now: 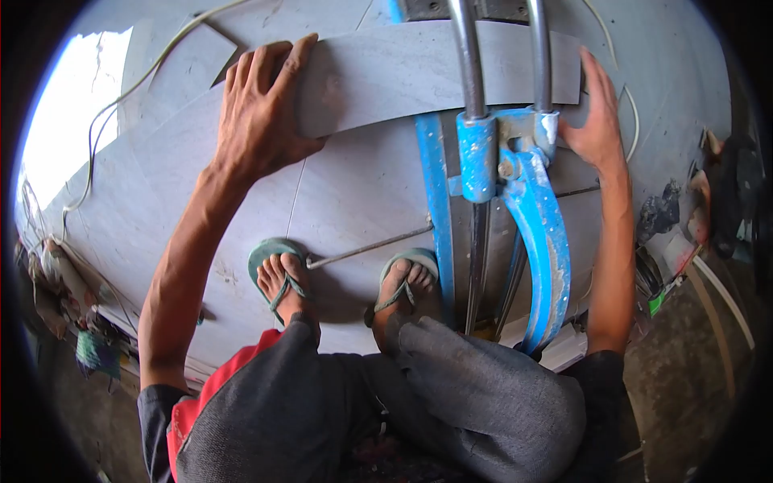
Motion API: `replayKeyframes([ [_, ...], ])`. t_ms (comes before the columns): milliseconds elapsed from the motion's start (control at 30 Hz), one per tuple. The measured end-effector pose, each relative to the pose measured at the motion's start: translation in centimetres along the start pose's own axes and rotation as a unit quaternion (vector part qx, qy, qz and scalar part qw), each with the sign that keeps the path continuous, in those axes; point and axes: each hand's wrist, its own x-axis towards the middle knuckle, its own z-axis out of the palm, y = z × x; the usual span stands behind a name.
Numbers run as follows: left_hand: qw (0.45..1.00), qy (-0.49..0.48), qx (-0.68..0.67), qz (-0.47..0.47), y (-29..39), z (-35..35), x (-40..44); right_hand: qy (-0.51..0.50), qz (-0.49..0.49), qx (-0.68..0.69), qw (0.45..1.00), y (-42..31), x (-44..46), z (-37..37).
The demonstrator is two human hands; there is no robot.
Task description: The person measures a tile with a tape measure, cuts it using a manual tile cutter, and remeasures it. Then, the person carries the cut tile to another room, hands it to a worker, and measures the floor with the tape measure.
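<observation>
A long grey tile strip (378, 76) lies crosswise on the blue tile cutter, under its two steel rails (465, 56). My left hand (262, 113) grips the strip's left end, fingers over the far edge and thumb at the near edge. At the other end, my right hand (597, 113) holds the strip by its short edge, with fingers stretched along that edge and thumb close to the cutter's sliding head (477, 153). The cutter's curved blue handle (549, 249) hangs down toward my knee, and neither hand touches it.
My feet in green flip-flops (278, 270) stand on the large-tiled floor (346, 177), with a thin metal rod (370, 245) between them. A pale cable (133, 88) runs along the left. Tools and clutter (660, 282) lie at the right; more items (97, 350) sit at the left.
</observation>
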Motion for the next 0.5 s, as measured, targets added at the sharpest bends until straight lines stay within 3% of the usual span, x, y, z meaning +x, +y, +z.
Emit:
replayKeyframes([
  [67, 1.000, -0.015, -0.008, -0.007, 0.7, -0.1, 1.0, -0.060, -0.021, -0.031, 0.997, -0.5, 1.3, -0.4],
  [233, 0.999, -0.022, -0.027, 0.016, 2.4, 0.2, 3.2, -0.072, -0.032, -0.092, 0.993, -0.4, 3.8, -0.8],
  [333, 0.999, -0.041, -0.024, -0.002, 3.1, 0.5, 3.8, -0.131, -0.059, -0.136, 0.980, 0.0, 4.4, -0.9],
  [500, 0.998, -0.062, -0.009, 0.001, 4.0, 0.6, 4.6, -0.130, -0.067, -0.096, 0.985, -0.1, 4.7, 0.0],
])
